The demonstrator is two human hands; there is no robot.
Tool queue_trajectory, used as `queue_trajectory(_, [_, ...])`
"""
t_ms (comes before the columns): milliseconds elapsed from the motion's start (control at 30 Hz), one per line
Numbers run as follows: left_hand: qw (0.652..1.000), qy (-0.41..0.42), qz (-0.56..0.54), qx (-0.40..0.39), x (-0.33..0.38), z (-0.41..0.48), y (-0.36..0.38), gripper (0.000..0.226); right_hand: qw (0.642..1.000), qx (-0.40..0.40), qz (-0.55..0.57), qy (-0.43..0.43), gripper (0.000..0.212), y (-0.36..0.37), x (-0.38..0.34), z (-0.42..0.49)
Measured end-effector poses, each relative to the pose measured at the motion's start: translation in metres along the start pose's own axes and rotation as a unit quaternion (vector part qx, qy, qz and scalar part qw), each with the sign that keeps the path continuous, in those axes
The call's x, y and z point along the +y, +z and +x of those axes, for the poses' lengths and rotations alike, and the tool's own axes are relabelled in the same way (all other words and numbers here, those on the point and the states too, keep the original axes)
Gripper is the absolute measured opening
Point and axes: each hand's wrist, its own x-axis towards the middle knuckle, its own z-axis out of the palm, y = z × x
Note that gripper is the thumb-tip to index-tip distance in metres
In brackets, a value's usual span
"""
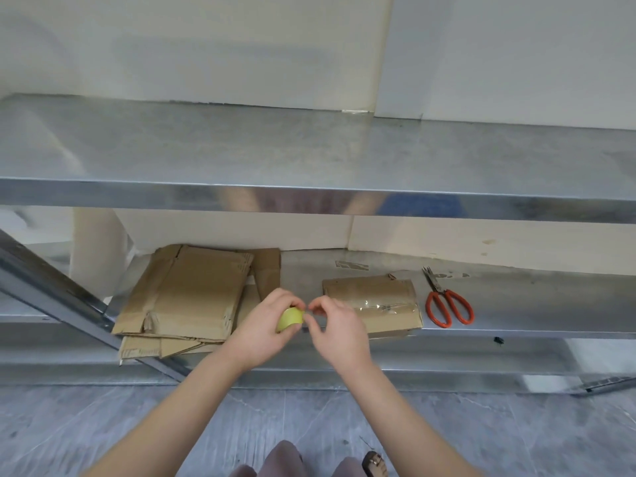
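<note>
Soft even light, glare on the metal shelf edge, wide-angle bowing.

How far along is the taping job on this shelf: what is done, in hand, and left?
Done: the flattened cartons lie stacked on the lower shelf; the small carton already bears clear tape. In hand: the left hand grips the yellow tape roll while the right hand pinches at its edge, seemingly finding the end. Left: pulling a strip and cutting it; the scissors lie untouched.

Single view here — a wide-angle head camera, looking forward and down, left hand and right hand close at centre, lower shelf just beyond — floor along the bottom edge
</note>
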Motion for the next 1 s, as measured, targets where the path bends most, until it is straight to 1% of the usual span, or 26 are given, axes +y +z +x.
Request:
queue_trajectory(67, [1.0, -0.004, 0.0, -0.015, -0.004, -0.006, -0.002, 0.031, 1.0, 0.004, 0.018, 0.012, 0.008, 0.007, -0.002, 0.0])
queue_trajectory(200, [0.998, -0.013, -0.024, -0.065, -0.02, -0.021, -0.004, 0.05, 0.995, -0.006, 0.089, 0.045, 0.009, 0.014, -0.004, 0.003])
queue_trajectory(300, [0.999, -0.03, -0.011, -0.044, -0.034, -0.031, -0.005, 0.071, 0.994, -0.033, 0.099, 0.036, 0.008, 0.019, -0.008, 0.002])
queue_trajectory(367, [0.999, -0.042, 0.011, -0.025, -0.042, -0.029, -0.009, 0.076, 0.993, -0.044, 0.105, 0.03, 0.008, 0.023, -0.014, -0.002])
queue_trajectory(467, [0.996, -0.076, 0.036, 0.007, -0.054, -0.018, -0.017, 0.068, 0.99, -0.042, 0.13, 0.047, 0.011, 0.031, -0.022, -0.009])
queue_trajectory(533, [0.992, -0.109, 0.046, 0.033, -0.062, -0.009, -0.023, 0.067, 0.982, -0.038, 0.166, 0.084, 0.012, 0.04, -0.026, -0.014])
queue_trajectory(667, [0.991, -0.095, 0.089, -0.004, -0.074, 0.001, -0.021, 0.062, 0.956, -0.022, 0.232, 0.179, 0.012, 0.061, -0.029, -0.015])
queue_trajectory(733, [0.99, -0.099, 0.1, -0.018, -0.08, 0.003, -0.017, 0.061, 0.954, -0.017, 0.225, 0.199, 0.011, 0.073, -0.029, -0.013])
queue_trajectory(900, [0.989, -0.08, 0.12, -0.042, -0.093, 0.009, 0.001, 0.056, 0.958, 0.009, 0.162, 0.235, 0.013, 0.098, -0.019, -0.007])
queue_trajectory(1000, [0.988, -0.077, 0.118, -0.056, -0.099, 0.013, 0.009, 0.056, 0.953, 0.028, 0.147, 0.265, 0.01, 0.108, -0.011, -0.003])
